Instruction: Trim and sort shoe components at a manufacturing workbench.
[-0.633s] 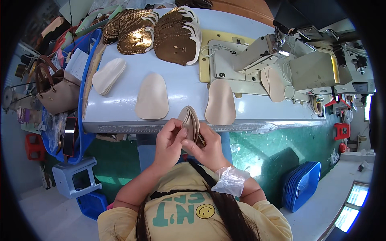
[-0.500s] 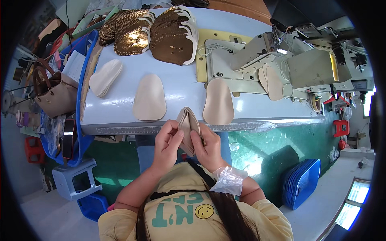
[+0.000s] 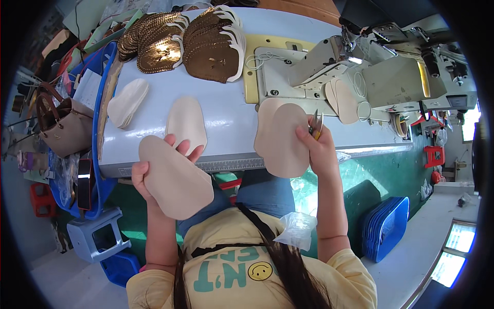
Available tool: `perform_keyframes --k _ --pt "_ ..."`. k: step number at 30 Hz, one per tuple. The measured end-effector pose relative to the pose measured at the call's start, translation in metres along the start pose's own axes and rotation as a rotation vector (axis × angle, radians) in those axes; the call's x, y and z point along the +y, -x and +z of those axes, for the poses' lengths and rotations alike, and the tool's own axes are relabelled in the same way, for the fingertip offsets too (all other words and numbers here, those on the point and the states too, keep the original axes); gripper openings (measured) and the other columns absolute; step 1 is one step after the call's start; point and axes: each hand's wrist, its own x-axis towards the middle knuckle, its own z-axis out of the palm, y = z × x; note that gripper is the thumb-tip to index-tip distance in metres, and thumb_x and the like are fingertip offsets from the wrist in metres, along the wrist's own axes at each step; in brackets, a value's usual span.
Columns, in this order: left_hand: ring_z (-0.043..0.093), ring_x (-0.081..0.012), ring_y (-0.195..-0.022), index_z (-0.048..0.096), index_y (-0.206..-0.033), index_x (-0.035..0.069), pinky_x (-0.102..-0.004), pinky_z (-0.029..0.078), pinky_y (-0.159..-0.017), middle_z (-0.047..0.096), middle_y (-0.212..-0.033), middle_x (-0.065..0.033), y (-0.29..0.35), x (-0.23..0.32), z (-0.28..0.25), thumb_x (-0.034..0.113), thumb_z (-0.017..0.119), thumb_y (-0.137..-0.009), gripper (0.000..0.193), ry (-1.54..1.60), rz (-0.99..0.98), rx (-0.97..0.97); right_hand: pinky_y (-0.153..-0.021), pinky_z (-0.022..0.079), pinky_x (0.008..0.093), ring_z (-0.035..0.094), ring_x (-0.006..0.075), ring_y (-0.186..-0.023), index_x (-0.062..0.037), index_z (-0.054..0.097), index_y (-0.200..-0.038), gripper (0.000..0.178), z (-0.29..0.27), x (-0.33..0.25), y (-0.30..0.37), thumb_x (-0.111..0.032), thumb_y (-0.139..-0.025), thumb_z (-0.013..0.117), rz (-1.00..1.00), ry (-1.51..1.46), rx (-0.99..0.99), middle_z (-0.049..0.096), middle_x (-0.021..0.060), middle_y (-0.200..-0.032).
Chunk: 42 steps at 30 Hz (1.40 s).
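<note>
A beige insole-shaped piece (image 3: 177, 177) is tilted in front of the table's near edge at the left. My left hand (image 3: 140, 177) grips it, thumb on its edge and fingers showing beyond its upper side; the palm is hidden. Another such piece (image 3: 285, 141) is in my right hand (image 3: 324, 154), pinched at its right edge. Small thread snips (image 3: 317, 123) also stick out of that hand, blades up. Behind the left piece a similar beige piece (image 3: 186, 116) lies on the table. The right one partly covers another beige piece (image 3: 263, 116).
A sewing machine (image 3: 319, 67) stands at the back right, with a few beige pieces (image 3: 342, 100) beside it. Stacks of shiny bronze pieces (image 3: 213, 54) lie at the back. A pale stack (image 3: 127, 103) is at the left. A ruler strip (image 3: 231, 164) runs along the table's front edge.
My hands have moved apart, left and right. The beige pieces held folded together between them are now spread flat, one in each hand. The snips show more clearly in the right hand.
</note>
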Motion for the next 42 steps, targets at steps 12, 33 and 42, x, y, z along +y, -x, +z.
perform_keyframes --k 12,33,42 --pt "0.053 -0.0125 -0.076 0.051 -0.090 -0.002 -0.0244 0.045 -0.068 0.055 -0.088 -0.0097 -0.012 -0.003 -0.030 0.031 0.036 -0.097 0.037 -0.177 -0.175 -0.067 -0.066 0.050 0.0309 0.063 0.0189 -0.079 -0.0018 0.055 -0.109 0.033 0.007 0.016 -0.037 -0.014 -0.081 0.068 -0.221 0.605 0.014 0.061 0.0092 -0.095" --pt "0.052 -0.0019 -0.072 0.058 -0.097 -0.003 -0.0173 0.041 -0.062 0.062 -0.084 -0.0009 0.002 -0.043 0.014 0.009 0.057 -0.090 0.014 -0.731 0.033 -0.062 -0.055 0.050 0.0347 0.059 0.0292 -0.071 -0.0015 0.054 -0.108 0.032 0.100 0.012 0.041 -0.005 -0.079 0.066 -0.662 0.803 0.098 0.051 0.0132 -0.097" --pt "0.054 -0.0029 -0.074 0.060 -0.101 -0.004 -0.0175 0.042 -0.065 0.063 -0.085 -0.0012 0.008 -0.040 0.009 0.007 0.059 -0.089 0.016 -0.767 0.082 -0.091 -0.053 0.050 0.0319 0.059 0.0264 -0.069 -0.0006 0.054 -0.110 0.031 0.103 0.009 0.050 -0.003 -0.080 0.064 -0.627 0.744 0.071 0.050 0.0140 -0.095"
